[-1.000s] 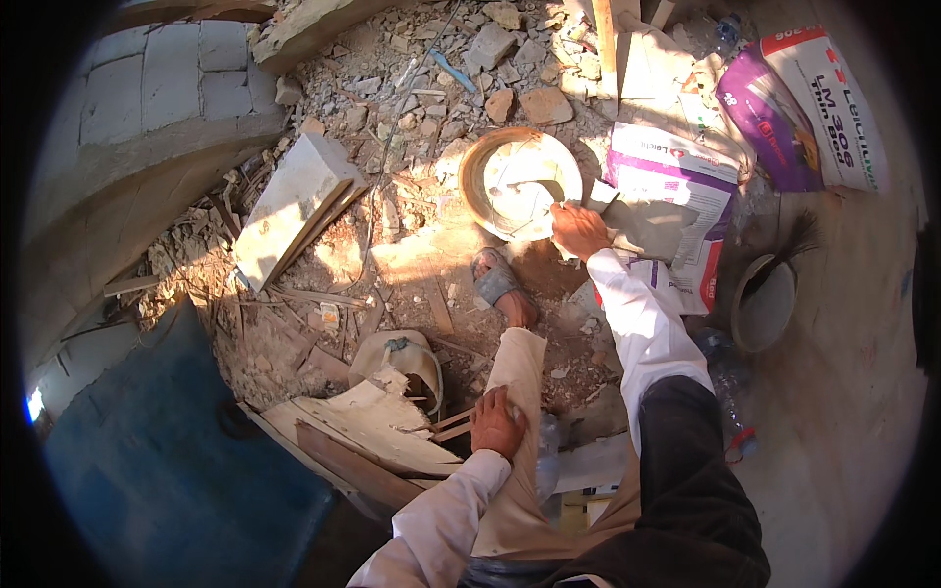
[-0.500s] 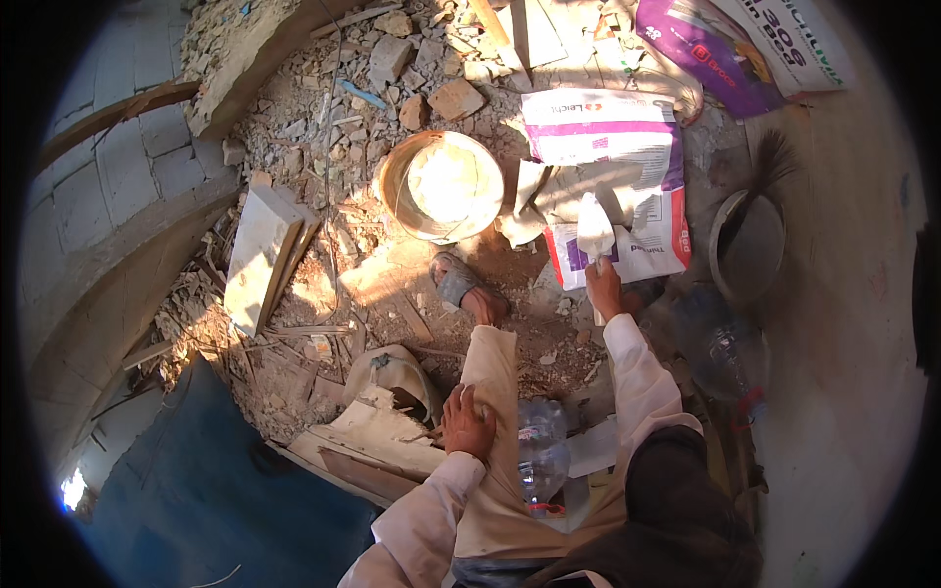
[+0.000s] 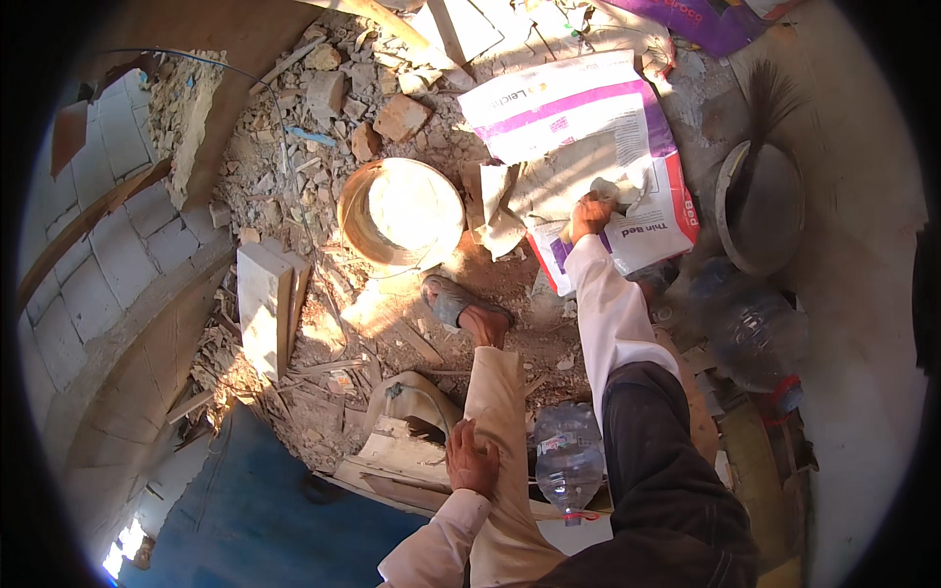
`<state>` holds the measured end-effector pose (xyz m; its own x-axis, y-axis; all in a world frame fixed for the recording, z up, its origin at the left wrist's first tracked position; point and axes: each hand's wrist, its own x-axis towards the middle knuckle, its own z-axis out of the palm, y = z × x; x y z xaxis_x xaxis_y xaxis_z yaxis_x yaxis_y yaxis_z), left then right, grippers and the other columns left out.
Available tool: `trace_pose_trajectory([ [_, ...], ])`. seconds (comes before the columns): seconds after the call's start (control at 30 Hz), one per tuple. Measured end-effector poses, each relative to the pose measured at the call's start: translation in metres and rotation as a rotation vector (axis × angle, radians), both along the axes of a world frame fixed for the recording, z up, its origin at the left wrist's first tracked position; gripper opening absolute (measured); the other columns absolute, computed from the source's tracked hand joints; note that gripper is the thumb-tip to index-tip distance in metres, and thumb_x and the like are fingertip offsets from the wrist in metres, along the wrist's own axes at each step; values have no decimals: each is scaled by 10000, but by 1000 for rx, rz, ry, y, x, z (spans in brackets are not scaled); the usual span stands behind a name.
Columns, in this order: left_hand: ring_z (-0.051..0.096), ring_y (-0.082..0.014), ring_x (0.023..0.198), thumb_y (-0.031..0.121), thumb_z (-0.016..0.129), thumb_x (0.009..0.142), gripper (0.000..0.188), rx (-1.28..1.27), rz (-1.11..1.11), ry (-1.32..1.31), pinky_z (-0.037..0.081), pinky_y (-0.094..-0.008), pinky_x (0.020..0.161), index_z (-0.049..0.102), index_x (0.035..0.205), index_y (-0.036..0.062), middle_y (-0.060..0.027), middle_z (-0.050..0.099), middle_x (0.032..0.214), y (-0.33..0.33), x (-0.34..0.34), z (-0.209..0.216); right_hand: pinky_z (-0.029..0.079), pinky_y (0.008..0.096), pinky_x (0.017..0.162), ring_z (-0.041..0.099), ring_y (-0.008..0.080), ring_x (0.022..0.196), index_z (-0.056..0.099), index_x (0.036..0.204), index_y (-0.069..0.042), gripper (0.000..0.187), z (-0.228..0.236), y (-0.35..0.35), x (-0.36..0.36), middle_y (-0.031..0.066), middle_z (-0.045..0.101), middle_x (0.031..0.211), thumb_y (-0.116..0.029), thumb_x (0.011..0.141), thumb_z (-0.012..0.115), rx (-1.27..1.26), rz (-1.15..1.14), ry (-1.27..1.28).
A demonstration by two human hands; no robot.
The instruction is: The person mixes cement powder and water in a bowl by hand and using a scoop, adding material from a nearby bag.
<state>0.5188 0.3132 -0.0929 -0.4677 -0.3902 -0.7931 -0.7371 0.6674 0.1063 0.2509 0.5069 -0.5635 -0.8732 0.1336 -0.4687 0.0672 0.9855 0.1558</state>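
Observation:
My right hand (image 3: 590,217) is closed around a trowel (image 3: 628,193), over the torn middle of a paper bag of powdered mortar (image 3: 549,103). The bag is white with purple and red bands and lies on the ground, its paper peeled open. The trowel's handle is mostly hidden in my fist and its blade shows only in part. My left hand (image 3: 472,462) rests on my left leg near the knee, fingers apart, with nothing in it. Left of the bag stands a round bucket (image 3: 355,218), its inside glaring white in the sun.
Rubble and brick pieces (image 3: 403,118) cover the ground ahead. At right are a round basin (image 3: 779,220) with a dark brush (image 3: 772,98) and a big clear bottle (image 3: 750,328). Another clear bottle (image 3: 570,461) lies between my legs. Boards (image 3: 263,314) lean at left, beside a blue panel (image 3: 265,510).
My right hand has moved forward over the bag's torn part, and the trowel has turned so its blade points to the right. My left hand stays on my leg. The view has shifted.

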Motion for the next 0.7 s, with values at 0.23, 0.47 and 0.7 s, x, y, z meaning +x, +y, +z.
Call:
trace_pose_trajectory([
  [0.23,472,-345,1203,177,634,787,475,-78,-6,-35,384,-447,1019,534,1238,67,-141,524,1273,-13,8,6,463,374,801,600,245,884,606,1034,-103,173,-27,-79,18,94,614,978,-161,891,528,-807,-659,278],
  [0.47,483,-345,1190,166,638,782,463,-41,35,-11,383,-442,1023,544,1225,65,-145,536,1266,-4,-5,3,471,340,741,593,221,814,550,1081,-69,226,-41,-61,-21,114,596,928,-191,892,569,-1337,-1060,215],
  [0.7,457,-324,1231,191,631,794,485,-61,89,-45,367,-447,1038,524,1252,75,-126,514,1299,-1,-14,5,479,307,542,575,170,643,489,1067,-37,335,-1,-52,-9,86,573,822,-342,942,548,-1391,-1400,132],
])
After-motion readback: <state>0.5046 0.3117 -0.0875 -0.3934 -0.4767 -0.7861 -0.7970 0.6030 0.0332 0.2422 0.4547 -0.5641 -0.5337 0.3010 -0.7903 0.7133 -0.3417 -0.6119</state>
